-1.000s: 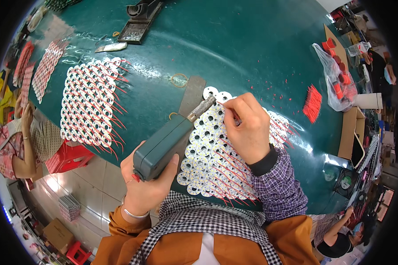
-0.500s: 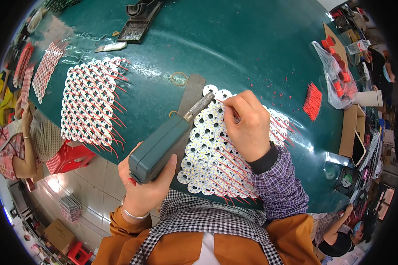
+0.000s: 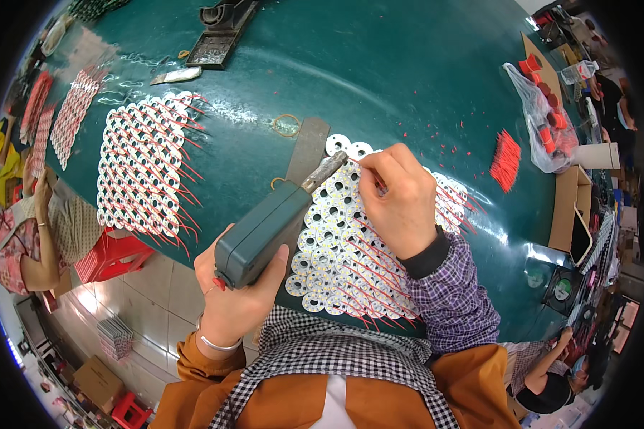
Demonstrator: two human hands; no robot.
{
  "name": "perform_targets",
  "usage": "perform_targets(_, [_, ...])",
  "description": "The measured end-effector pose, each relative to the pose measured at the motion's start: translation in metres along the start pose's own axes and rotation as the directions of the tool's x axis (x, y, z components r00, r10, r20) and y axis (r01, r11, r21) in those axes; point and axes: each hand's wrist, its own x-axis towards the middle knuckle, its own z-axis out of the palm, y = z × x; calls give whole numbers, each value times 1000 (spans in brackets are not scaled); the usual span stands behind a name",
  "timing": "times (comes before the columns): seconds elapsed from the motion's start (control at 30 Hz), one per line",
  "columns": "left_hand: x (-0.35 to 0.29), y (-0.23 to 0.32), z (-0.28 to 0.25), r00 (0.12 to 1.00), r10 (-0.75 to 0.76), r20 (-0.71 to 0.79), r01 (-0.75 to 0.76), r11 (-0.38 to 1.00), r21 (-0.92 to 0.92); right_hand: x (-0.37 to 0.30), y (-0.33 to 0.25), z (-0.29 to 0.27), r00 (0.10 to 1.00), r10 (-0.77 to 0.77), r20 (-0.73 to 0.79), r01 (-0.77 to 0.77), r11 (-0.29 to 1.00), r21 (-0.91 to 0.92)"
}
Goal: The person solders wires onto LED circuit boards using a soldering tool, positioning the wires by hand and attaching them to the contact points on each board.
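My left hand point(image 3: 237, 307) is wrapped round the handle of a dark green soldering gun point(image 3: 263, 230). The gun's metal tip rests at the upper part of a panel of round white LED boards point(image 3: 320, 261) on the table before me. Beside the tip, my right hand point(image 3: 402, 207) pinches a thin red wire point(image 3: 359, 164), its end close to the tip; whether they touch I cannot tell. Red wires stick out from the panel's lower rows. A flat dark metal bar point(image 3: 309, 146) lies along the panel's left side, partly under the gun.
Another wired panel point(image 3: 139, 168) lies to the left. On the right are a bundle of red wires point(image 3: 506, 159) and a plastic bag point(image 3: 533, 118) with red spools. A black metal stand with a tray point(image 3: 218, 48) sits at the far side. Co-workers are at the left and lower right.
Both hands stay almost in place; the soldering tip remains by the wire's end. The whole view has shifted very slightly.
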Motion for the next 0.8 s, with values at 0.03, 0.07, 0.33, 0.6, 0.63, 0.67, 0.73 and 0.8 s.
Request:
perform_targets(0.03, [-1,0,0,1000,0,0,0,1000,1,0,0,0,1000,0,0,0,1000,1])
perform_targets(0.07, [-1,0,0,1000,-14,-9,14,1000,-15,0,-1,1,1000,-2,-4,2,1000,-3])
perform_targets(0.33, [-25,-12,-5,978,-138,-159,135,990,-26,-1,-1,3,1000,20,-6,-20,1000,22])
perform_targets(0.6, [-33,-22,-5,965,-131,-229,104,987,-124,7,1,-55,997,29,67,-37,992,124])
perform_targets(0.63, [-32,-18,-6,961,-145,-237,116,984,-135,6,12,-71,997,65,46,-69,991,114])
perform_targets(0.67, [-33,-7,-5,933,-251,-257,193,954,-231,3,27,-84,996,73,42,-76,994,77])
perform_targets(0.73, [-30,-1,-8,925,-263,-274,201,951,-235,-7,63,-112,967,244,-76,-248,967,-55])
perform_targets(0.8, [-31,-12,-7,936,-242,-254,173,949,-264,-31,104,-135,959,247,-143,-277,923,-265])
